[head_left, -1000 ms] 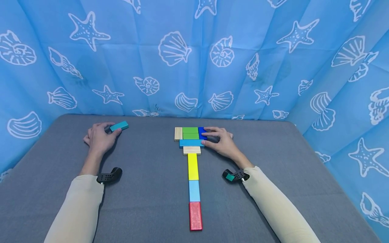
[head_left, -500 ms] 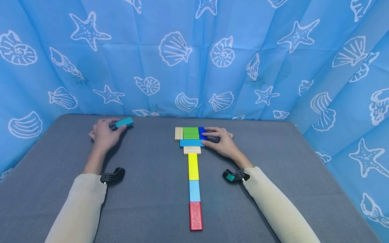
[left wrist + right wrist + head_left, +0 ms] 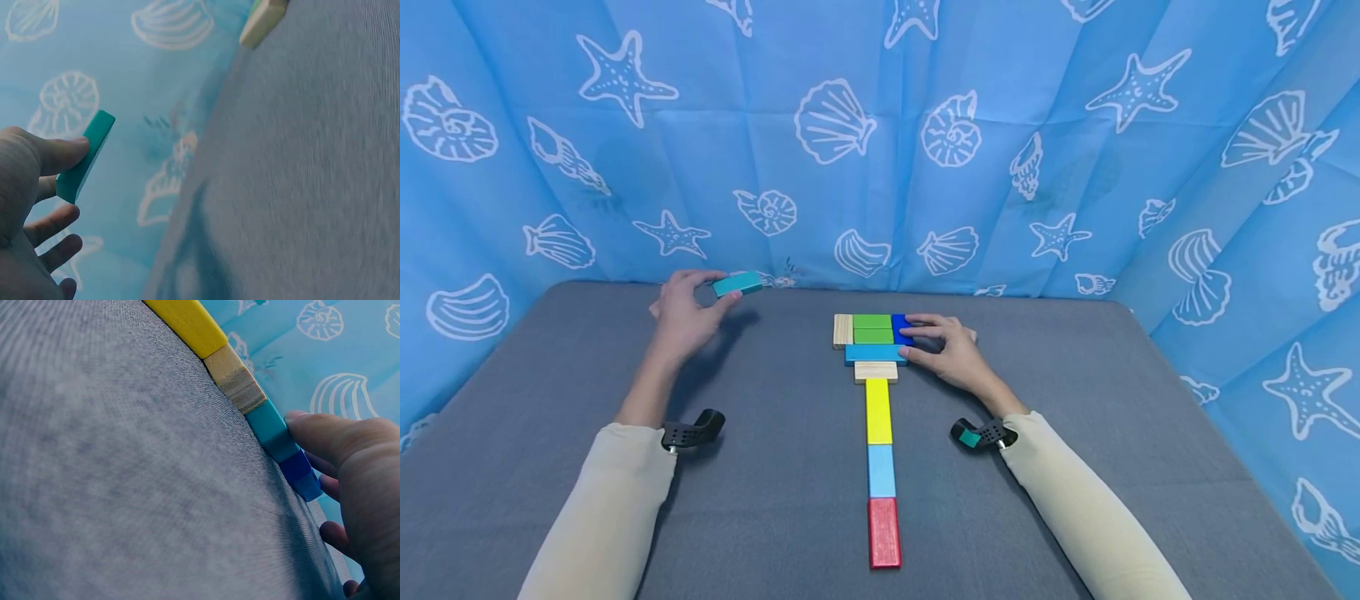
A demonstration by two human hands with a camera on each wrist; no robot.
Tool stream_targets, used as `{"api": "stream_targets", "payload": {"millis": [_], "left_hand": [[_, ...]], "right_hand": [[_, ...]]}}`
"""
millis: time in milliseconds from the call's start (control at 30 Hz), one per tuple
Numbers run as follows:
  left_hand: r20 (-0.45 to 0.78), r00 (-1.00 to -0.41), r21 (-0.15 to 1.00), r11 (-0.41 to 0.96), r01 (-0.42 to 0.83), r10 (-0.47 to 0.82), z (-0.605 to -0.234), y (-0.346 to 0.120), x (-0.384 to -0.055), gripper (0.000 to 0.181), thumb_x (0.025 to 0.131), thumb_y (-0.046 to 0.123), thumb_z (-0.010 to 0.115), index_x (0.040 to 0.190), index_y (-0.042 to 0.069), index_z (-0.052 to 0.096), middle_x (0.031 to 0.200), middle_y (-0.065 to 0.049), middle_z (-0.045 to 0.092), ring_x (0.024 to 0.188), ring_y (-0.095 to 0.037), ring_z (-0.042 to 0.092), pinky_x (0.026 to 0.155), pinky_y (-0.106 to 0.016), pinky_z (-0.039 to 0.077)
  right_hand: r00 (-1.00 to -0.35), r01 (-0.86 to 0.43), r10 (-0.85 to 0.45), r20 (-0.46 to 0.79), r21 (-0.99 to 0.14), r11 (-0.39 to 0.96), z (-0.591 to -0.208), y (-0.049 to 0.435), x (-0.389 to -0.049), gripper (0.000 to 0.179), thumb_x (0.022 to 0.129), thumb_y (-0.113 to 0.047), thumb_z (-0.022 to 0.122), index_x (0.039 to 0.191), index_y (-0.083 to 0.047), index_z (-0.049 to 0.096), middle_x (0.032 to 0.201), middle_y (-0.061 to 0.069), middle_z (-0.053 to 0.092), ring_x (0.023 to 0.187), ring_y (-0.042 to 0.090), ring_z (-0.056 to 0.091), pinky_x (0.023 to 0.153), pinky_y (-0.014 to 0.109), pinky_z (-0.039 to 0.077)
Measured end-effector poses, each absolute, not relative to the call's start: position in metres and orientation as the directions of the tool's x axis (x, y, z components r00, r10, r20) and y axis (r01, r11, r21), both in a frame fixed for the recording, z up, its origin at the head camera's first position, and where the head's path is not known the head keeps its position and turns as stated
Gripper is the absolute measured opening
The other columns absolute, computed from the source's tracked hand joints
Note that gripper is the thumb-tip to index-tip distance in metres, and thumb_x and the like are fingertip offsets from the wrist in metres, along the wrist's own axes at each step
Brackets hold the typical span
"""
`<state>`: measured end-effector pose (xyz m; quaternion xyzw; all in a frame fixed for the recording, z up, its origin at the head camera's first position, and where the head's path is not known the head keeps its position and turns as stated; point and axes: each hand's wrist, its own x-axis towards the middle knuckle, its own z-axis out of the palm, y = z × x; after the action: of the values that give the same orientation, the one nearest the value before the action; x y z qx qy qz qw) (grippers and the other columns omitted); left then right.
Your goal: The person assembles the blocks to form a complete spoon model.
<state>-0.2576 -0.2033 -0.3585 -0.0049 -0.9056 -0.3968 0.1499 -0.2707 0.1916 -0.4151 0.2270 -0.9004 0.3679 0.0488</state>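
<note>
My left hand pinches a teal wooden block between thumb and fingers, raised over the far left of the table with its shadow below. In the left wrist view the other fingers spread apart beneath the block. My right hand rests at the right end of a flat block layout. Its thumb touches the end of a blue block, and its fingertips lie on a dark blue block, partly covering it. Beside that are two green blocks and a plain wood block.
Below the blue block, a plain wood block, a yellow block, a light blue block and a red block run in a line toward me. A grey cloth covers the table. A blue shell-print curtain hangs behind.
My left hand has lifted the teal block and carried it rightward and up from the far left. The right hand and the laid-out blocks have stayed in place.
</note>
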Motion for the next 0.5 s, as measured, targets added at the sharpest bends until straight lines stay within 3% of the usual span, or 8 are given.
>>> {"api": "stream_targets", "payload": {"millis": [500], "left_hand": [[0.304,-0.952,0.731,0.636,0.245,0.018,-0.336,-0.168,-0.248,0.044,0.097,0.026,0.071,0.132,0.001,0.063,0.146,-0.026,0.043,0.136,-0.046,0.036,0.106,-0.069,0.011]], "right_hand": [[-0.888,-0.451,-0.383,0.254,-0.642,0.620,-0.416,0.192,-0.272,0.039,0.093,-0.029,0.076,0.127,-0.011,0.072,0.146,0.006,0.056,0.135,0.032,0.041,0.106,0.061,0.013]]}}
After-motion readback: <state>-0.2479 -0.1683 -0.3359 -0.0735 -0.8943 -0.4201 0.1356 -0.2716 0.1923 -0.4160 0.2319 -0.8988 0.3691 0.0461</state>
